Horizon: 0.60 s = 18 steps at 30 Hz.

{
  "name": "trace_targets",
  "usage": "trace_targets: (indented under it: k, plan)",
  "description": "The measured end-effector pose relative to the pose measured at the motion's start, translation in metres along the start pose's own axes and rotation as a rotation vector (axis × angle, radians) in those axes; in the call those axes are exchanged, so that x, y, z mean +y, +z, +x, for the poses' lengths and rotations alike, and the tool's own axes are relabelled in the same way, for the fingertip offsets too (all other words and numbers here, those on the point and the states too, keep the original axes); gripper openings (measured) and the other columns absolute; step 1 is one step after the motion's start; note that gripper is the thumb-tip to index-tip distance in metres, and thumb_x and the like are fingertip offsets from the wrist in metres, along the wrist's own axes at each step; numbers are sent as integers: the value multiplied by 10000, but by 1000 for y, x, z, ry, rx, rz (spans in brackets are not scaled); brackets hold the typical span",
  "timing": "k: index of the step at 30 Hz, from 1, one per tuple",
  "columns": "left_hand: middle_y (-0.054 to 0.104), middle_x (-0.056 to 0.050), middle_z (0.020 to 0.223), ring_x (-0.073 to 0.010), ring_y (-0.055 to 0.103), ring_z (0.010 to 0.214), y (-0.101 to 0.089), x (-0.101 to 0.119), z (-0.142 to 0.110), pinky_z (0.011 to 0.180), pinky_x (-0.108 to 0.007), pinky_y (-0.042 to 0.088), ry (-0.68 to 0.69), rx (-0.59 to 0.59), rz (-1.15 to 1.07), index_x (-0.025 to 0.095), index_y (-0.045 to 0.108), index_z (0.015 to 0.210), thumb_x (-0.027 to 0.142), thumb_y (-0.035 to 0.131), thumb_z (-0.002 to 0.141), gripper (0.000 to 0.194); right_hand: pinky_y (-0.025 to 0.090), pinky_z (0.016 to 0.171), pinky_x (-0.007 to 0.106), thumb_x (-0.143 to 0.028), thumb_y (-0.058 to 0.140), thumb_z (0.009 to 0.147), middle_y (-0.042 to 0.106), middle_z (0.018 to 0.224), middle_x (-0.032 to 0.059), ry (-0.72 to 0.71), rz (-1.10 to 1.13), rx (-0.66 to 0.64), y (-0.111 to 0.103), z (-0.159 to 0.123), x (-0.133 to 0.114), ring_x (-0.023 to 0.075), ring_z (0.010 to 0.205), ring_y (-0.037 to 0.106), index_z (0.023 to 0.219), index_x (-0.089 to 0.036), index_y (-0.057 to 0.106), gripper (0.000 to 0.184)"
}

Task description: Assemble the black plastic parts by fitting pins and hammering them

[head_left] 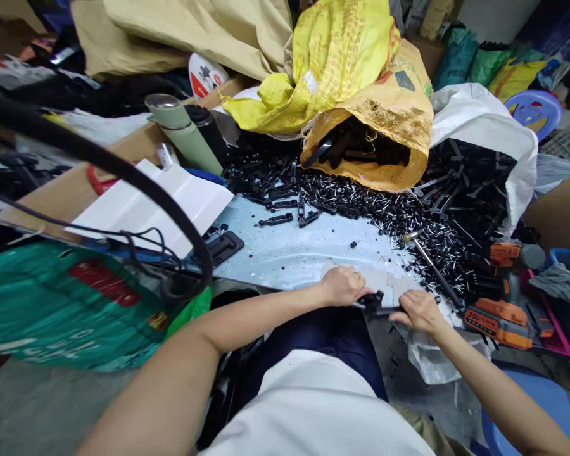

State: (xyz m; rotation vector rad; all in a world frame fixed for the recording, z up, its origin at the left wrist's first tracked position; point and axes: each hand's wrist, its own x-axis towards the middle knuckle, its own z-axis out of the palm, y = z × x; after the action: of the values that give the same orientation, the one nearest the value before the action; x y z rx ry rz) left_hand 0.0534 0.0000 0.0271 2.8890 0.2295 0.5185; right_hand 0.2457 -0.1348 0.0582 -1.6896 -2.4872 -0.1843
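At the table's front edge, my left hand (342,286) is closed on one end of a black plastic part (376,304). My right hand (418,310) pinches the other end, a long flat bar. The part is held level, just over a pale flat board (393,282); whether it touches the board I cannot tell. My fingers hide both of its ends. Beyond my hands, several black jointed pieces (276,219) lie beside a heap of small black-headed screws (403,212). A hammer (434,269) rests to the right of the board.
An orange cordless drill (498,316) stands at the right edge. Behind the heap, an open orange-yellow sack (420,126) holds dark parts. A black cable (137,180) arches across the left, near white folded card (171,196) and a green flask (194,142). A blue stool (541,399) is lower right.
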Motion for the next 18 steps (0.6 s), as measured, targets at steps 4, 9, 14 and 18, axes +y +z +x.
trace_targets:
  k: [4,9,14,18]
  plan:
    - [535,-31,494,-112,475,461,-43,29,-31,469,-235,353,159,270,-372,165,516,583,425,70,941,628,232,466,263,-572,95,899,375,437,-7,-312,440,131,-43,20,-38,113,431,343,503,-193,394,624]
    - [500,-15,442,-99,454,418,-62,49,-50,467,-219,364,51,382,-583,171,481,554,367,21,948,637,277,464,256,-459,19,935,344,425,-19,-341,857,196,-30,38,-72,113,423,356,530,-209,365,589]
    - [601,-56,515,-134,574,499,-48,8,-53,509,-226,412,-288,43,-257,146,601,603,355,109,952,638,278,485,261,-382,-49,935,471,455,31,-59,524,-7,4,57,-48,120,437,429,529,-195,425,651]
    - [667,-142,637,-222,652,635,-43,-16,-43,548,-274,458,-606,-257,82,85,677,694,374,290,927,536,248,500,281,-532,99,914,584,580,94,260,56,-409,2,82,-40,173,517,519,673,-153,566,648]
